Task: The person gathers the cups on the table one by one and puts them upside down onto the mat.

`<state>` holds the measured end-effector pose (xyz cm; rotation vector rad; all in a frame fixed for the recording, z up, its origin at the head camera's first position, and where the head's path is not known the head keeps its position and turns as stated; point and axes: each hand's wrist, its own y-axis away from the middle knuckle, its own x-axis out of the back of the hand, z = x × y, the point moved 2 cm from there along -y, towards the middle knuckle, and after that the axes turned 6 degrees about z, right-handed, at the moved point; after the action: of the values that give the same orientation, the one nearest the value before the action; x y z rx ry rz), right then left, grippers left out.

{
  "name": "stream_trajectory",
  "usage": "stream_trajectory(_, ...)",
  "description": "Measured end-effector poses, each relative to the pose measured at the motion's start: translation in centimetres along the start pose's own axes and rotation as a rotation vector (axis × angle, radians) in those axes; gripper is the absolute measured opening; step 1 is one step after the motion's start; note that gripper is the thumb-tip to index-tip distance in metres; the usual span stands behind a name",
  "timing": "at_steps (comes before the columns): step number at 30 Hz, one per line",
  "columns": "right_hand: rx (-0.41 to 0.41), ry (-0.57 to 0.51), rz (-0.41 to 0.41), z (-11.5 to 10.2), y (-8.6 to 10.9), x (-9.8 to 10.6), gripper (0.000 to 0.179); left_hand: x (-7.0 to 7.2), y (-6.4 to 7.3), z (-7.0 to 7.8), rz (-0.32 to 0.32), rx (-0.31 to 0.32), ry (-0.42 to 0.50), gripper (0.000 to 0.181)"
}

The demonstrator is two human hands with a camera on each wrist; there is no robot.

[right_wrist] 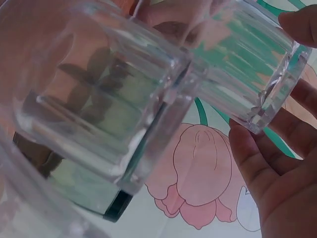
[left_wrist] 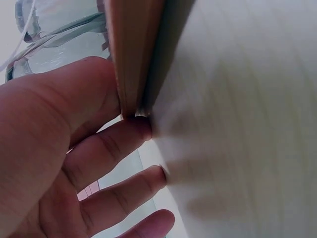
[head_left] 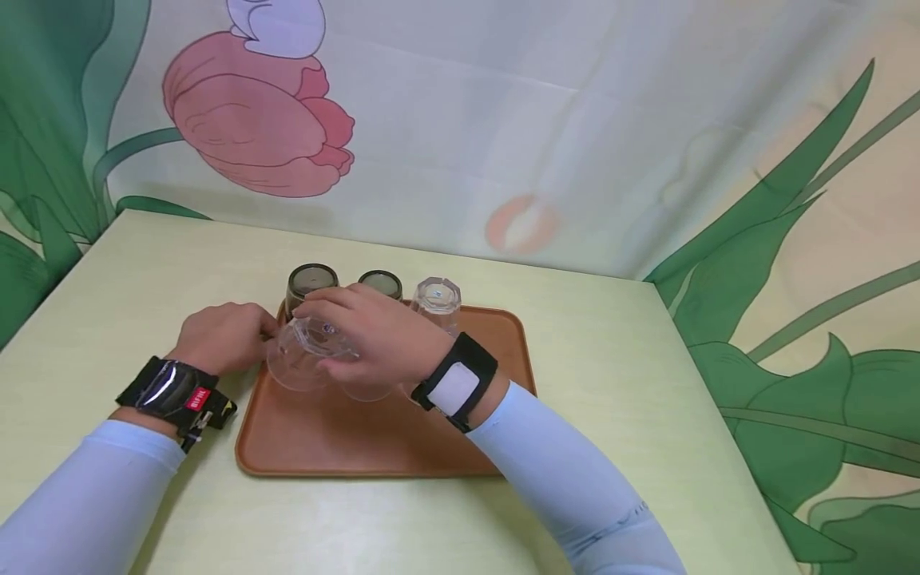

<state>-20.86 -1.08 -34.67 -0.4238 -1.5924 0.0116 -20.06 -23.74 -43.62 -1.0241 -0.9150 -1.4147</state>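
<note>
My right hand [head_left: 384, 335] holds a clear faceted glass [head_left: 295, 367] by its base, thumb and fingertips around it. The glass is tilted, base up and mouth down, over the left part of a brown tray [head_left: 359, 447]. In the right wrist view the fingers [right_wrist: 255, 158] are at the thick base of this glass. My left hand [head_left: 223, 335] is at the tray's left edge. The left wrist view shows its thumb [left_wrist: 74, 94] over the rim and the index finger below it, other fingertips on the table. Another clear glass [head_left: 366, 392] stands partly hidden under my right hand.
Along the tray's back stand two grey-tinted glasses [head_left: 312, 281] and a clear glass [head_left: 437, 302], all bottom up. The pale table [head_left: 589, 399] extends around the tray. A printed curtain [head_left: 460, 128] hangs behind the table.
</note>
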Motion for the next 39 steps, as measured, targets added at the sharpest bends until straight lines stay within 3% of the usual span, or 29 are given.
stream_trajectory(13, -0.042, -0.009, -0.114, 0.3, -1.8, -2.2, 0.056, 0.1, 0.2, 0.0, 0.001, -0.009, -0.003, 0.010)
stream_trajectory(27, -0.069, -0.013, -0.146, 0.4, -2.2, -3.0, 0.057, -0.3, 0.2, -0.2, 0.009, -0.022, -0.008, 0.017)
stream_trajectory(39, -0.098, 0.038, -0.220, 0.0, -2.8, -4.3, 0.060, -0.4, 0.3, -0.5, 0.005, -0.007, -0.032, 0.017)
